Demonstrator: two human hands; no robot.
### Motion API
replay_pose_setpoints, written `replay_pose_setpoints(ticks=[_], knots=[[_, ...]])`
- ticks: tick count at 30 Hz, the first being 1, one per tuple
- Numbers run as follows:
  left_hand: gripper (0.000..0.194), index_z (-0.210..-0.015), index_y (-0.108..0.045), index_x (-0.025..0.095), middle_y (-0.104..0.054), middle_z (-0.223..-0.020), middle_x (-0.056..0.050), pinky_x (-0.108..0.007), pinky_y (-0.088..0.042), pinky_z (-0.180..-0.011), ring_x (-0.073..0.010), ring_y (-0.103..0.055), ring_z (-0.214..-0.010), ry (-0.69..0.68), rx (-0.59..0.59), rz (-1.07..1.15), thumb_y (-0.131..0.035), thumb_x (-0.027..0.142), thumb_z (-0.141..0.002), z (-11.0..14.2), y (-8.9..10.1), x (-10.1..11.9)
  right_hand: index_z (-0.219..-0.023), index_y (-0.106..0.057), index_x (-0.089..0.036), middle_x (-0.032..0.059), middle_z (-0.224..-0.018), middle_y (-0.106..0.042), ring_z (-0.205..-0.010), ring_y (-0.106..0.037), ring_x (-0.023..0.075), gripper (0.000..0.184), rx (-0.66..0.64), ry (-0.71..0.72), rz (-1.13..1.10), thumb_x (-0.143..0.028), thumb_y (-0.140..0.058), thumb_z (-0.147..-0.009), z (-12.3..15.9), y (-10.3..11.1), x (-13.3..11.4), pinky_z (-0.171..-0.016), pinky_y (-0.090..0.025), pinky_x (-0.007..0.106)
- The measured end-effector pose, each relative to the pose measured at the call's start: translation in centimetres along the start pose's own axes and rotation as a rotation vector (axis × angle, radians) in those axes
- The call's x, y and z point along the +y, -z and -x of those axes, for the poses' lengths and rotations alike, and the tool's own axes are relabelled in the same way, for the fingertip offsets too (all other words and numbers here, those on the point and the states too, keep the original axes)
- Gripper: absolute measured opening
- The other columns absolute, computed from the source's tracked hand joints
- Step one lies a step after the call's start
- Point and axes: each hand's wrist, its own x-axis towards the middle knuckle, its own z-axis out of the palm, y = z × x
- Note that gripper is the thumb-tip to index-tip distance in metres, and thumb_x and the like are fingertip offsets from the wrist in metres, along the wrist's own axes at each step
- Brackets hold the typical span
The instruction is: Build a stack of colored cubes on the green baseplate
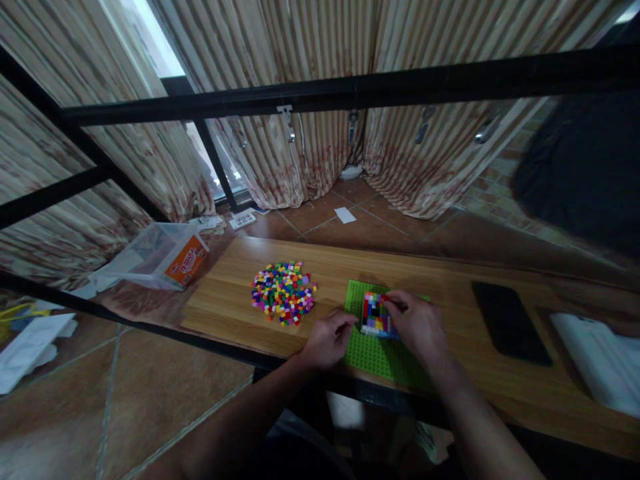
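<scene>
A green studded baseplate (367,357) lies on the wooden board in front of me. On it stands a small block of multicoloured toy bricks (376,315), partly covered by my right hand (416,323). The right thumb and index finger are bent together at the far right side of the bricks; anything between them is too small to make out. My left hand (327,339) rests at the baseplate's left edge, its fingers curled and fingertips pinched close to the bricks' left side. A heap of loose coloured bricks (283,293) lies left of the baseplate.
Right of my hands lies a dark phone-like slab (511,323), with a white object (597,360) beyond it. A clear plastic box (157,257) with an orange label stands on the floor at left. A black metal rail (320,97) crosses in front of the curtains (320,40).
</scene>
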Motion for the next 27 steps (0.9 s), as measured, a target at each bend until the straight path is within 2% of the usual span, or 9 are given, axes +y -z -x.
replay_pose_setpoints(ticks=[4,11,17,23,27], knots=[[0.022,-0.1,-0.069,0.018,-0.069,-0.09,-0.005,-0.026,-0.052,-0.075,-0.0154,-0.066,-0.083,-0.039,-0.018,-0.055,-0.05,0.013,-0.09,0.0,0.0,0.2,-0.095,-0.072,-0.022,0.0057,-0.09,-0.075,-0.079,-0.069,0.0213,0.027,-0.032,0.016,-0.055,-0.038,-0.054,-0.082,0.0,-0.1,0.4,-0.076,-0.052,0.034],[0.023,-0.102,-0.068,0.019,-0.067,-0.09,-0.005,-0.025,-0.052,-0.075,-0.0147,-0.065,-0.082,-0.085,-0.019,-0.094,-0.049,0.014,-0.091,0.1,-0.1,-0.2,-0.1,-0.071,-0.023,0.0056,-0.09,-0.075,-0.079,-0.069,0.0206,0.03,-0.028,-0.042,-0.109,-0.038,-0.055,-0.079,-0.1,0.5,1.4,-0.076,-0.053,0.035],[0.023,-0.102,-0.068,0.018,-0.067,-0.091,-0.006,-0.026,-0.052,-0.077,-0.0157,-0.065,-0.084,-0.083,-0.027,-0.09,-0.049,0.014,-0.091,0.1,-0.1,-0.1,-0.106,-0.072,-0.022,0.009,-0.105,-0.07,-0.086,-0.065,0.0217,0.038,-0.087,0.066,-0.092,-0.047,-0.052,-0.085,-0.3,0.8,1.8,-0.081,-0.051,0.038],[0.023,-0.102,-0.068,0.019,-0.067,-0.092,-0.005,-0.026,-0.052,-0.077,-0.016,-0.065,-0.085,-0.059,-0.05,-0.096,-0.048,0.014,-0.091,0.1,0.0,-0.1,-0.098,-0.075,-0.024,0.0064,-0.102,-0.068,-0.094,-0.062,0.0223,0.033,-0.093,0.067,-0.088,-0.045,-0.052,-0.086,-0.5,0.3,2.0,-0.087,-0.049,0.039],[0.023,-0.102,-0.068,0.019,-0.066,-0.089,-0.005,-0.026,-0.051,-0.075,-0.0154,-0.064,-0.082,-0.049,-0.054,-0.087,-0.048,0.014,-0.091,0.1,0.0,0.0,-0.093,-0.076,-0.024,0.006,-0.1,-0.068,-0.092,-0.062,0.0219,0.032,-0.095,0.03,-0.152,-0.046,-0.057,-0.081,-0.8,0.1,2.4,-0.086,-0.048,0.039]])
